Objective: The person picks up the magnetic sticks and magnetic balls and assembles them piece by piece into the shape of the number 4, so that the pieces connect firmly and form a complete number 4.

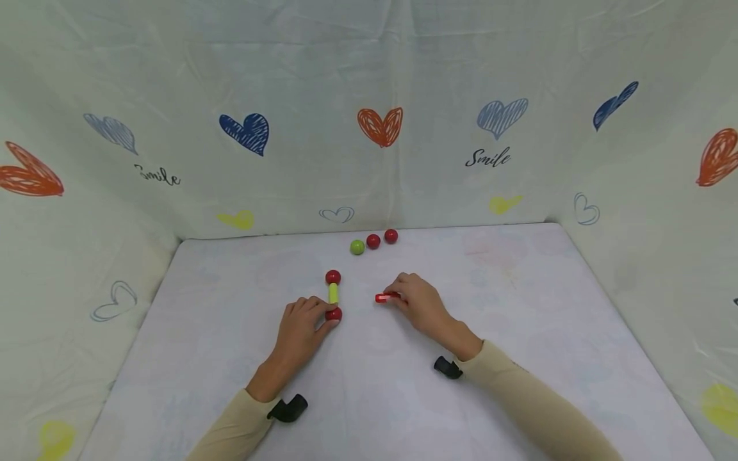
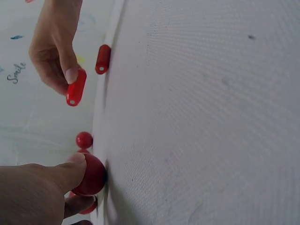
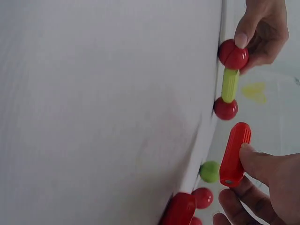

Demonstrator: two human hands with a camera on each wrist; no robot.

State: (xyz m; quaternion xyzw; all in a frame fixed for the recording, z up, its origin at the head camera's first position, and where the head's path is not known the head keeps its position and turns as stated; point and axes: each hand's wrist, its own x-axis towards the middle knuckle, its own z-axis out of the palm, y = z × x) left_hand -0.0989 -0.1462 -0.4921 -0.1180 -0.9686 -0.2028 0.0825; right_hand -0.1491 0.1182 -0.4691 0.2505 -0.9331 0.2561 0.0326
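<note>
My left hand [image 1: 300,330] pinches the nearer red ball [image 1: 334,314] of a piece made from a yellow-green rod [image 1: 334,293] with a red ball at each end. The farther red ball [image 1: 332,276] rests on the table. To the right, my right hand [image 1: 423,304] holds a red rod [image 3: 235,154] between thumb and fingers, raised off the table and apart from the joined piece. A silvery disc shows in that rod's end. Another red rod [image 2: 103,59] lies on the table near the right hand; I cannot make it out in the head view.
Toward the table's back edge sit a green ball [image 1: 357,247] and two red balls [image 1: 373,241]. A white cloth wall [image 1: 311,173] with printed hearts stands behind the table [image 1: 230,282]. Black wrist devices [image 1: 288,408] sit at both sleeves.
</note>
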